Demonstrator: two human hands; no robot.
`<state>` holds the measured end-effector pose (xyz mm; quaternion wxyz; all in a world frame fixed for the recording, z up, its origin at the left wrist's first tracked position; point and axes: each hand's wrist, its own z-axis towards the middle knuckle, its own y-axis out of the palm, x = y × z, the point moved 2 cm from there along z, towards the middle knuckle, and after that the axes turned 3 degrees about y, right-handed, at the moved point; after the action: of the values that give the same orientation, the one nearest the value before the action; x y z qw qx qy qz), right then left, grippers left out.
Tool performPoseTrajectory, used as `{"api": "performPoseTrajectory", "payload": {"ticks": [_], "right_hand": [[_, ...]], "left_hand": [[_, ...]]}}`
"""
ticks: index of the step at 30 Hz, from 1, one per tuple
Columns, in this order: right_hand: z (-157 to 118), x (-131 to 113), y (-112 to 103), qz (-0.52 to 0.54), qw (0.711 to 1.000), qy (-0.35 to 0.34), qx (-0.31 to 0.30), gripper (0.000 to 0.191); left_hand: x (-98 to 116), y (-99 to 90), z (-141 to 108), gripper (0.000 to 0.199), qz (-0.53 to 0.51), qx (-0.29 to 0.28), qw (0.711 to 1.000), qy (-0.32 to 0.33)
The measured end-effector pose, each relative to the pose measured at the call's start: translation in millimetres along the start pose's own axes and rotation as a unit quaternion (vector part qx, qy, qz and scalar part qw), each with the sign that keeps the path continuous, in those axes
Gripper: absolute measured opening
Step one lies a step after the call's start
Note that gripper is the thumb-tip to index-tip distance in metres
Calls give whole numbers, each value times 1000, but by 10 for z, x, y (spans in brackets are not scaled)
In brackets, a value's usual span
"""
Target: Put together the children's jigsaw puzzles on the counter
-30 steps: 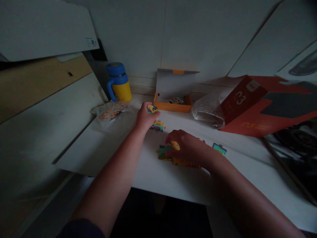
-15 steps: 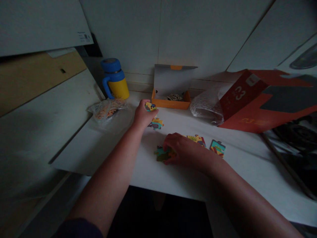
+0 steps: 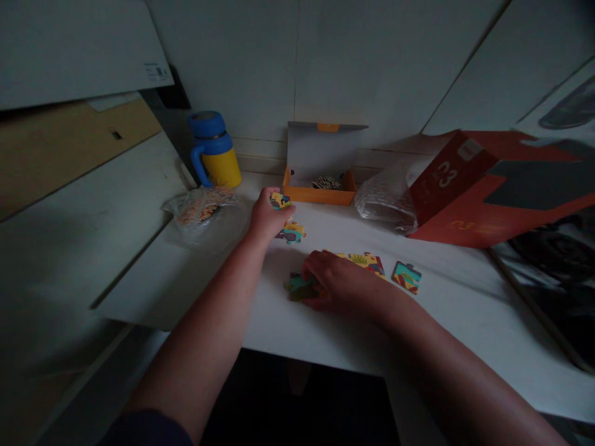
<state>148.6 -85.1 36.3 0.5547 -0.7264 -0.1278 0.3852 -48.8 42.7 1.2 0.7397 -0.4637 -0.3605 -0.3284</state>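
In the head view the white worktop (image 3: pixel 465 322) carries a blue-and-yellow mug (image 3: pixel 214 150) at the back left, a clear bag of pieces (image 3: pixel 201 207) just before it, a small orange box (image 3: pixel 320 186) with its lid up, a crumpled plastic wrap (image 3: pixel 385 201) and a big red box lid (image 3: pixel 483 198) lying to the right.

The left hand (image 3: pixel 264 217) has its fingers closed on one puzzle piece (image 3: pixel 280 201), lifted above a loose piece (image 3: pixel 292 233) on the worktop. The right hand (image 3: pixel 341 282) lies flat, fingers pressing a teal piece (image 3: pixel 300 288) – nothing stands between the hands.

Since half a second ago the right hand has slid slightly left, baring more of the joined pieces (image 3: pixel 365 261) behind it; the left hand has hardly moved.

Counted: one mug, one bag, two boxes, and five puzzle bits in view – the last a single square piece (image 3: pixel 406 276) lying apart.
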Motion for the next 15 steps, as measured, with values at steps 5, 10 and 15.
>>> {"api": "performPoseTrajectory", "payload": {"ticks": [5,10,15], "right_hand": [[73,-41,98,4,999,-18,40,33],[133,-108,139,7,998,-16,61,33],[151,-52,139,-16,997,10,74,31]], "left_hand": [[-2,1,4,54,-4,-1,1000,2],[8,-9,4,53,4,5,1000,-3],[-34,5,30,55,-3,-1,1000,-3]]}}
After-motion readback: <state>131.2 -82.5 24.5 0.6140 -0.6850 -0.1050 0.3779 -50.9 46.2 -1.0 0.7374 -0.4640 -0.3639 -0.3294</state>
